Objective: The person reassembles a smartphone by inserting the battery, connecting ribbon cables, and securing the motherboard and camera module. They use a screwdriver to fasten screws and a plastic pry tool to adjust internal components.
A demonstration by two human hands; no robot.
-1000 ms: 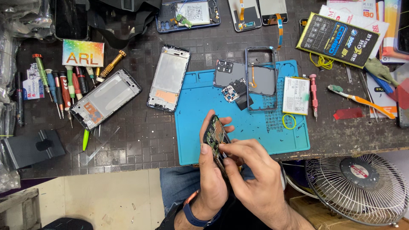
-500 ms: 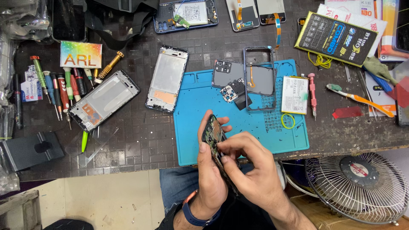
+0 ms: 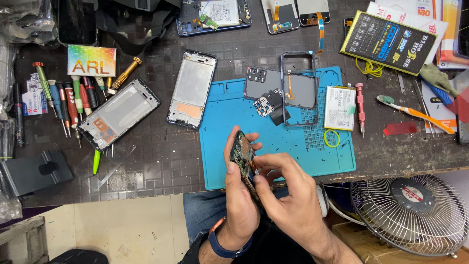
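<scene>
Hands meet over the near edge of a blue silicone repair mat [image 3: 293, 156] on a dark tiled desk [image 3: 161, 161]. Left hand [image 3: 242, 195] is curled around an opened phone [image 3: 243, 154], held edge-up so its circuit side faces right. Right hand [image 3: 288, 195] has fingers pinched at that exposed board. Disassembly looks well advanced: a grey back cover [image 3: 263, 83], an empty dark frame [image 3: 299, 88] and a flat white battery [image 3: 340, 107] already lie farther off on the mat. Left of it rest two metal-backed screen frames [image 3: 191, 88], and screwdrivers [image 3: 73, 102] with coloured handles.
</scene>
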